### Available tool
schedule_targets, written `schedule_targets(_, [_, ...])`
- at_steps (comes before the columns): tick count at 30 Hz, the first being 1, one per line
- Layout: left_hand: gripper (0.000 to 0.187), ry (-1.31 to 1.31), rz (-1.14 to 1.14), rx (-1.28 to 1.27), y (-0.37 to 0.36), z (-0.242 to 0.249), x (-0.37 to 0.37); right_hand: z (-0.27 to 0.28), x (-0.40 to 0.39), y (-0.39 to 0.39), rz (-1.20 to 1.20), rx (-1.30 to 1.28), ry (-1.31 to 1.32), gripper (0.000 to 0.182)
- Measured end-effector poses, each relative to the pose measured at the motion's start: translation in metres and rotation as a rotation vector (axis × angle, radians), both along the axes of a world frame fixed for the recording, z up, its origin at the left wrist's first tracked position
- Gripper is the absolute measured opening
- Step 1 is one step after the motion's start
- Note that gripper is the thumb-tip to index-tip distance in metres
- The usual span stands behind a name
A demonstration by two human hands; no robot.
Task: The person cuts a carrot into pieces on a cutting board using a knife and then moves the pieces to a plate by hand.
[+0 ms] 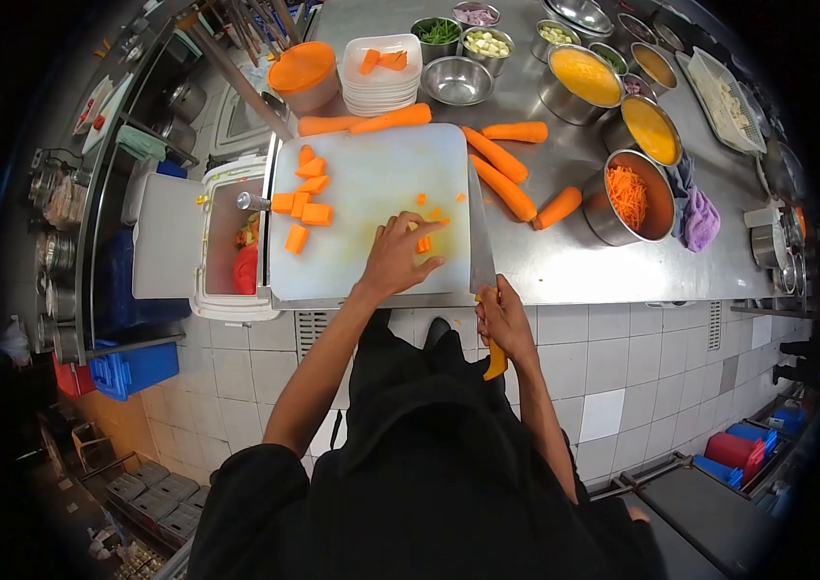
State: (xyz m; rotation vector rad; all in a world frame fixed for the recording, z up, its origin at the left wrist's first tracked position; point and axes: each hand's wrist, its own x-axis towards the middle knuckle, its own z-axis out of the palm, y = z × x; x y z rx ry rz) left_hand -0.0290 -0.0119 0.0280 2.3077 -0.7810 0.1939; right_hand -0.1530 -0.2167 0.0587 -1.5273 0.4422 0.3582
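My left hand (400,255) is over the white cutting board (361,164), fingers spread, beside small carrot pieces (423,245); its fingertips are near a thin orange bit, and whether they touch it is unclear. In my right hand (506,321) is the yellow handle of a large knife (482,232), whose blade lies along the board's right edge. Several cut carrot chunks (315,214) rest on the board's left side. Whole peeled carrots (503,187) lie right of the board, and others (390,118) along its far edge.
A steel pot of shredded carrot (628,198) and a purple cloth (701,218) are at the right. Stacked white dishes (381,77), an orange-lidded tub (302,75) and a steel bowl (457,81) stand behind. An open white bin (232,237) adjoins the board's left.
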Motion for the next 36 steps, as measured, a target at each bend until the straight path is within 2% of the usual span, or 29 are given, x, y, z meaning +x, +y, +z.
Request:
schedule_targets(2, [0.04,0.077,0.037,-0.053,0.006,-0.028,0.005,-0.002,-0.001,0.0,0.004,0.005,-0.001,0.024])
schedule_targets(4, [0.04,0.155,0.072,-0.106,0.011,-0.032,0.007,0.0,-0.002,0.002,0.007,0.009,-0.001,0.023])
schedule_targets(6, [0.037,0.264,0.218,-0.084,0.018,-0.031,-0.001,0.003,-0.004,0.003,0.021,-0.012,-0.003,0.023])
schedule_targets(7, [0.037,0.263,0.219,-0.083,0.021,-0.027,-0.004,0.005,-0.004,0.004,0.022,-0.012,-0.004,0.023])
schedule_targets(9, [0.035,0.16,0.225,0.127,0.027,-0.022,-0.011,0.007,-0.005,0.006,0.033,-0.014,0.01,0.023])
schedule_targets(13, [0.034,0.174,0.198,0.077,0.023,-0.024,-0.012,0.007,-0.006,0.011,0.076,-0.057,-0.035,0.024])
schedule_targets(15, [0.033,0.537,0.2,-0.458,0.01,-0.03,-0.013,0.015,-0.006,0.015,0.123,-0.182,-0.065,0.025])
schedule_targets(16, [0.033,0.539,0.201,-0.458,0.006,-0.034,-0.015,0.017,-0.006,0.017,0.124,-0.181,-0.064,0.025])
schedule_targets(18, [0.035,0.523,0.208,-0.59,-0.001,-0.043,-0.018,0.021,-0.004,0.024,0.165,-0.461,-0.251,0.023])
schedule_targets(19, [0.035,0.524,0.206,-0.591,-0.001,-0.048,-0.019,0.024,-0.004,0.028,0.164,-0.463,-0.251,0.023])
schedule_targets(22, [0.036,0.408,0.226,-0.469,-0.003,-0.052,-0.025,0.038,-0.003,0.039,0.238,-0.57,-0.201,0.017])
schedule_targets(25, [0.036,0.348,0.237,-0.404,-0.002,-0.045,-0.029,0.019,-0.006,0.046,0.255,-0.612,-0.301,0.019])
schedule_targets(30, [0.021,0.142,0.182,-0.493,-0.002,-0.039,-0.029,0.005,-0.007,0.05,0.266,-0.671,-0.306,0.019])
schedule_targets(36, [0.015,0.084,0.133,-0.456,-0.002,-0.043,-0.017,0.0,-0.005,0.05,0.289,-0.733,-0.338,0.019])
